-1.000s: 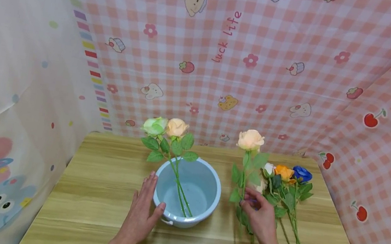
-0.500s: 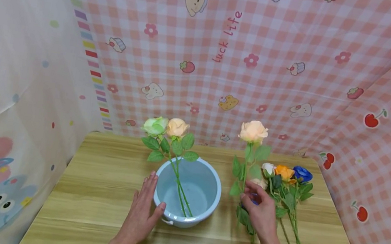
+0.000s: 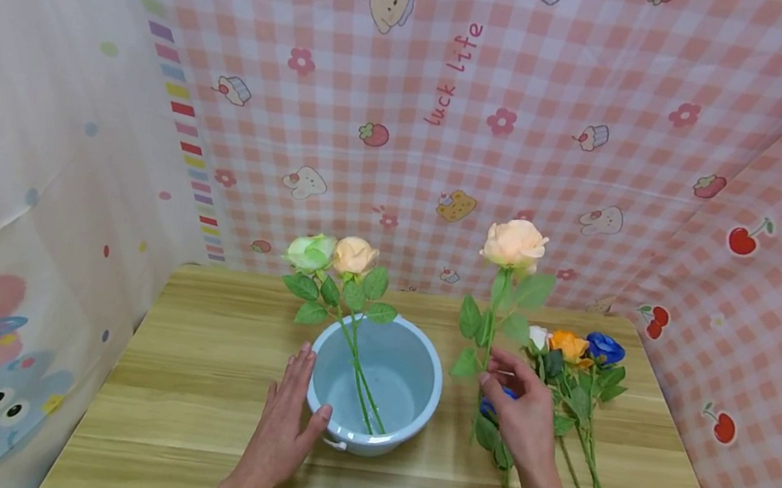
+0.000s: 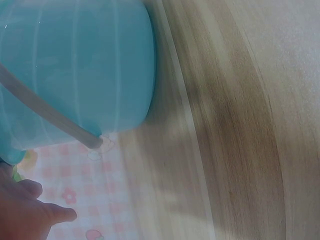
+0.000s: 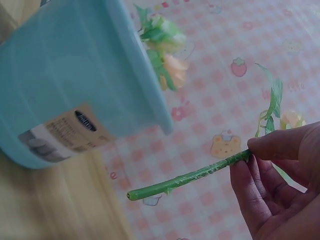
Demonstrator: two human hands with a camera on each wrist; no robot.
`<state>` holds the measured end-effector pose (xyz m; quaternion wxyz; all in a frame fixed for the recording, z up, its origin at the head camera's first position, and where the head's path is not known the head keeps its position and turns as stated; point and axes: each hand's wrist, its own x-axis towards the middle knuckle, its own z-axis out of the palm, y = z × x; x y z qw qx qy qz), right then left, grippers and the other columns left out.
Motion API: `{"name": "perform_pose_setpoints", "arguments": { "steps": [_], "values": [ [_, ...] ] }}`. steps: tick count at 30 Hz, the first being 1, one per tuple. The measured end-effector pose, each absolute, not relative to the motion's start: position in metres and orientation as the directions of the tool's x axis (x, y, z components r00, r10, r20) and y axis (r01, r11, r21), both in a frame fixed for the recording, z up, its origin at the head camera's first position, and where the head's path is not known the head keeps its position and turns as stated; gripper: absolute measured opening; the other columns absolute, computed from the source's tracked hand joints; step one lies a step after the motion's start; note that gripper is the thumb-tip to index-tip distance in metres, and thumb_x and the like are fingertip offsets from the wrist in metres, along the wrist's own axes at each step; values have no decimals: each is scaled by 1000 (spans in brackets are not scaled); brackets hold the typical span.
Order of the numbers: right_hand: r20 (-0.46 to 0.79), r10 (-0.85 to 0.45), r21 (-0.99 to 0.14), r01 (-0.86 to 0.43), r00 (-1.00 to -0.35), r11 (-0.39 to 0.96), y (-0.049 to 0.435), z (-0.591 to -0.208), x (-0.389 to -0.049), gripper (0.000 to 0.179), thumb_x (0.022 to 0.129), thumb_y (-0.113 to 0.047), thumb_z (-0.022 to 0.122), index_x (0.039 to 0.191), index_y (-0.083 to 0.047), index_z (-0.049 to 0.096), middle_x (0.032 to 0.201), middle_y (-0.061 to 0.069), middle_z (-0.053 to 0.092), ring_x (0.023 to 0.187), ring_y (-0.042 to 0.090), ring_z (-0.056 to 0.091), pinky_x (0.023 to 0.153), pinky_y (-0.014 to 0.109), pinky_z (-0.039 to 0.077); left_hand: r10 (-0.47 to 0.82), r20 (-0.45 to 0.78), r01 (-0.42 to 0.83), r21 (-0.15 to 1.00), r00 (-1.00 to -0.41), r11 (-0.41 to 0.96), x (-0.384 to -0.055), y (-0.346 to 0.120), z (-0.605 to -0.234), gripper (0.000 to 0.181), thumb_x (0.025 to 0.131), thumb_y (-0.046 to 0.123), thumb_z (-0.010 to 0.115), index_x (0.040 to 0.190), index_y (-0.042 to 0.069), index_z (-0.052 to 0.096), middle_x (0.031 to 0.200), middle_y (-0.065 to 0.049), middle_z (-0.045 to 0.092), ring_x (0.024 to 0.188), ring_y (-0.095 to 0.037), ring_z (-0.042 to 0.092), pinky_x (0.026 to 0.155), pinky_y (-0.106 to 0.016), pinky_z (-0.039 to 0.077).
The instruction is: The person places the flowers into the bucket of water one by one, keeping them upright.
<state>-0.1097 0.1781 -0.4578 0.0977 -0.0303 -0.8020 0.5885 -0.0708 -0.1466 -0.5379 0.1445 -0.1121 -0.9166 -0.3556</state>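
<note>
My right hand [image 3: 523, 416] pinches the green stem of a peach rose [image 3: 515, 246] between thumb and fingers, holding it upright to the right of a light blue bucket [image 3: 436, 386]. In the right wrist view the bare lower stem [image 5: 180, 182] sticks out beyond the fingertips, clear of the bucket's side. A green rose [image 3: 310, 252] and another peach rose [image 3: 355, 256] lean over the bucket's far left rim, stems crossing inside. My left hand [image 3: 279, 421] rests with fingers extended along the bucket's left side; the left wrist view shows the bucket's grey handle [image 4: 50, 112] hanging down.
Below my right hand lies a blue rose [image 3: 493, 403], partly hidden by it. Farther right on the wooden table [image 3: 188, 382] are a white rose [image 3: 539, 337], an orange rose [image 3: 570, 346] and another blue rose [image 3: 604, 348]. Patterned cloth [image 3: 401, 178] hangs behind the table.
My right hand has risen slightly with the peach rose, whose bloom now stands higher against the cloth. The left hand and the bucket have stayed in place.
</note>
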Motion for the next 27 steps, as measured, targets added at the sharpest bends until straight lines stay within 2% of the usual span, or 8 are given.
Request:
{"name": "perform_pose_setpoints", "arguments": {
  "steps": [9,16,27],
  "values": [
    [120,172,-970,-79,-978,228,169,-441,-110,38,96,-8,74,133,-5,68,116,17,68,99,15,65,80,19,58,99,333,298,625,-938,722,-71,-146,-537,77,103,33,56,167,12,18,173,-8,14,155,-42,19,113,-78,22],
    [126,179,-985,-101,-976,142,156,-427,-110,39,94,-1,74,133,-3,68,117,22,66,99,16,65,84,20,58,99,337,301,624,-936,721,-71,-146,-538,77,104,35,55,167,12,18,173,-11,16,155,-42,19,112,-79,22],
    [238,163,-969,-223,-958,105,141,-421,-115,38,92,4,73,130,0,70,111,22,69,95,16,67,81,22,60,94,348,308,635,-933,708,-71,-146,-539,77,104,34,55,167,12,18,174,-8,14,155,-43,19,113,-78,22]
  ]
}}
